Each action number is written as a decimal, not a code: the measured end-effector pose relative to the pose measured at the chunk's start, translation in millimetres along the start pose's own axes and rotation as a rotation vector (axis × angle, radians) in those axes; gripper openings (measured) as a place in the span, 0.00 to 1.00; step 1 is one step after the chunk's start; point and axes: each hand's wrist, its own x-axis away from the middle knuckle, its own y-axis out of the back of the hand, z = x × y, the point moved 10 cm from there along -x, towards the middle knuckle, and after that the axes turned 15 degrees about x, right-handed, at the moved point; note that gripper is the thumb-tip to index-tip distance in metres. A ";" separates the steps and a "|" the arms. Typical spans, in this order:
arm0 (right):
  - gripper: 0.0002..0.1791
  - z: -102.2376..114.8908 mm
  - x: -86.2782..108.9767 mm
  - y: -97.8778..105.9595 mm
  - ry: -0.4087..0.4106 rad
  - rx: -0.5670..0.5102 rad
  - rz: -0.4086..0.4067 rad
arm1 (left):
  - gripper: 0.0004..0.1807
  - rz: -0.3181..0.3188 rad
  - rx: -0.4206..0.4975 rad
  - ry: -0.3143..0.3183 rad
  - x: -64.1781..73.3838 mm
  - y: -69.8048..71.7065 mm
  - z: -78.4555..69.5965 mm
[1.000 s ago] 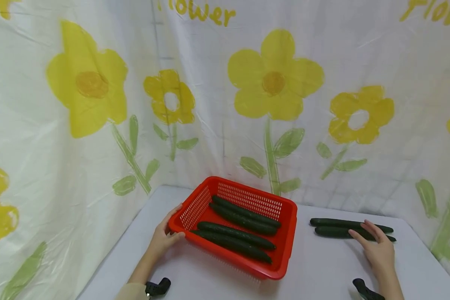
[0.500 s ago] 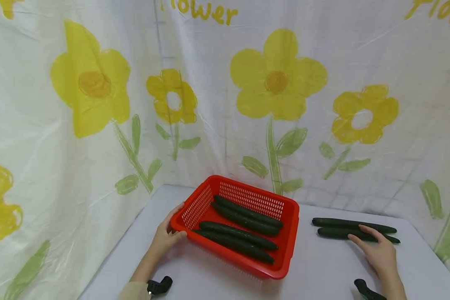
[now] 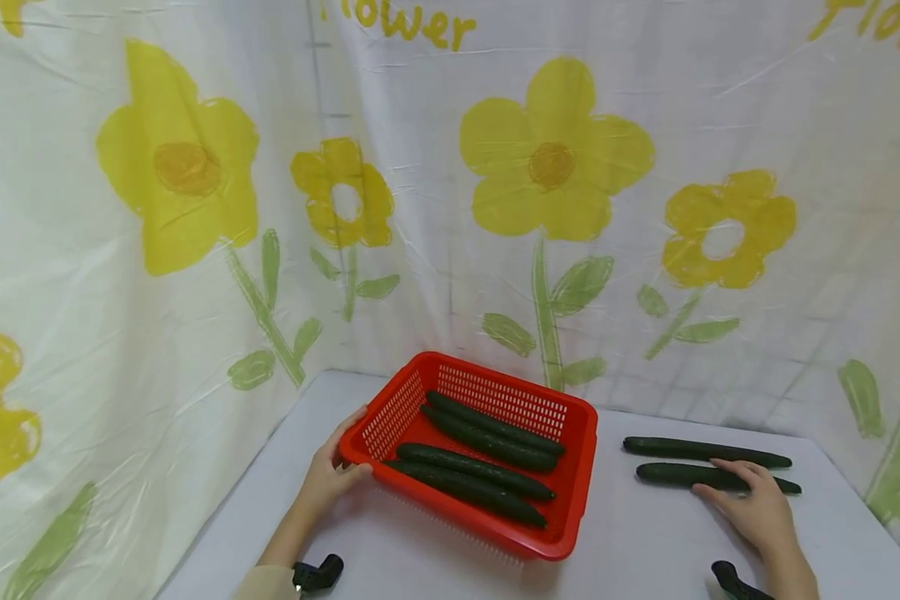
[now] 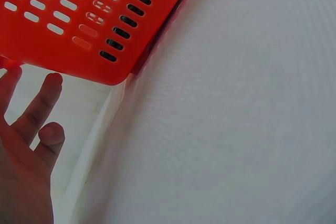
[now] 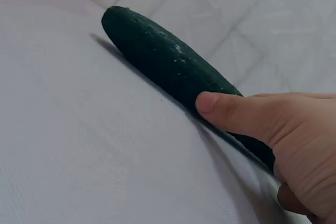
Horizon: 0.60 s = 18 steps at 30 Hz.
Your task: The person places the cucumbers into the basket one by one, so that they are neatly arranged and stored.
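A red plastic basket (image 3: 583, 483) with slotted walls stands left of centre in the head view. Several dark green cucumbers (image 3: 487, 454) lie inside it. My left hand (image 3: 328, 475) holds the basket's left corner, thumb at the front rim and fingers along the side; the left wrist view shows fingertips (image 4: 53, 80) right at the rim. To the right, two more cucumbers lie on the table. My right hand (image 3: 761, 504) grips the nearer cucumber (image 5: 157, 51), its thumb (image 5: 210, 103) along the near side. The farther cucumber (image 3: 682, 448) lies just behind, apart from it.
A white-covered table (image 3: 630, 550) carries everything. Behind it and to the left hangs a white curtain (image 3: 420, 275) printed with yellow flowers. A black strap piece (image 3: 318, 573) sits at my left wrist, another black piece (image 3: 735, 579) at my right.
My right hand has come down onto the nearer cucumber and gripped it. That cucumber has shifted slightly toward me, widening the gap to the farther one. My left hand stays on the basket.
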 end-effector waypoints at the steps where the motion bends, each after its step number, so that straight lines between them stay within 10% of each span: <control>1: 0.34 -0.3 0.3 -0.5 0.007 0.006 0.010 | 0.46 -0.005 -0.004 0.009 0.4 0.3 0.5; 18: 0.35 -13.8 9.1 -13.8 -0.057 -0.104 0.329 | 0.45 0.005 0.000 -0.012 -0.2 -0.4 -0.5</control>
